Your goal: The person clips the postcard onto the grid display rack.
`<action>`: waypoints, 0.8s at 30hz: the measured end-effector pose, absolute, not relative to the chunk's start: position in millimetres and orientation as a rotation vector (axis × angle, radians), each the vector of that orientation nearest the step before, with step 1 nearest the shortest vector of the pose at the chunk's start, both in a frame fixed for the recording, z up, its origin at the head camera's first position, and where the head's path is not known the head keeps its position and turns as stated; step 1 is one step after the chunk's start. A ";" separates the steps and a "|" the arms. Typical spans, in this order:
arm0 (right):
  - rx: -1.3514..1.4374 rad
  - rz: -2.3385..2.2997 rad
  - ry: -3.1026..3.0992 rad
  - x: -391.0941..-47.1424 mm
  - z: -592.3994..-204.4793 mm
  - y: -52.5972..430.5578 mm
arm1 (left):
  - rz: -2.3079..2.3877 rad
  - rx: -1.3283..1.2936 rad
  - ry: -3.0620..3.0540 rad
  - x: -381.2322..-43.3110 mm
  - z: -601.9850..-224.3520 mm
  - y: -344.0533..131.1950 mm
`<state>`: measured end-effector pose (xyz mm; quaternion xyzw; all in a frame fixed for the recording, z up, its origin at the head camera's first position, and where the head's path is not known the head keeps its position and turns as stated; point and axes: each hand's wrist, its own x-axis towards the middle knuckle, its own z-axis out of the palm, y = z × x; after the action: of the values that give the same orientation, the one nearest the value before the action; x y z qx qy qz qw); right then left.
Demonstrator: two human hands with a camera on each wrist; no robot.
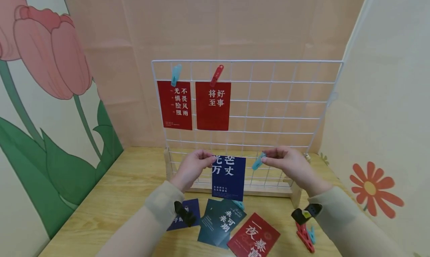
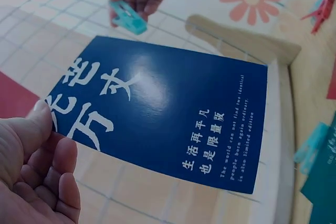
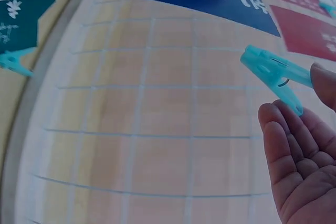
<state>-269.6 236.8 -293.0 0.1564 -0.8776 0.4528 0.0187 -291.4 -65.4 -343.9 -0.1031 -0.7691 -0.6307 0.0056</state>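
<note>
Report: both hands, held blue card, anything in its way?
Left hand pinching blue card at a top corner. Right hand holding teal clip, apart from card. Nothing seen between card and wire grid.

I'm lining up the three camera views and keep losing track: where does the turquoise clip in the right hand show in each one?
Head: turquoise clip right of centre, in the lower half, at the right hand's fingertips.
Left wrist: turquoise clip near the top, left of centre.
Right wrist: turquoise clip right of centre, in the upper half.
Shared landmark: the held navy card, cut off by the right wrist view's top edge.
</note>
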 end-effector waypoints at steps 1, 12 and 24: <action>0.491 1.393 -2.722 -268.9 -288.3 237.2 | -1.969 -0.337 -2.395 -292.1 -340.1 -63.8; 0.541 1.313 -2.656 -261.3 -235.7 243.6 | -1.916 -0.491 -2.314 -295.9 -296.1 -49.0; 0.532 1.282 -2.508 -260.8 -191.3 240.2 | -1.877 -0.474 -2.274 -294.8 -248.8 -35.5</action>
<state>-260.8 240.2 -191.3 0.1837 -0.8667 0.4431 0.1371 -294.8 -35.5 -248.8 -0.1584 -0.7591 -0.6266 0.0777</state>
